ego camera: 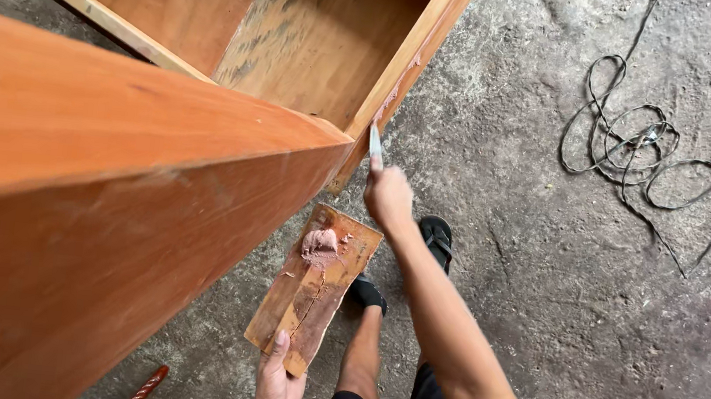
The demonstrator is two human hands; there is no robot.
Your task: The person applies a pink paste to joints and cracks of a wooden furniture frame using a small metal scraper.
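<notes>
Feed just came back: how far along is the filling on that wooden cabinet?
Done: pinkish smears show on the orange-brown wooden cabinet's front edge. In hand: the right hand presses a small flat blade there; the left hand holds a scrap board carrying pink filler paste. Left: cannot tell; lower edge hidden.

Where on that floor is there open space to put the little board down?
The concrete floor lies bare between the right hand and the tangled black cable, and below that cable. It is crowded by the wooden cabinet, where the left hand holds the putty board beside the sandalled feet.
</notes>
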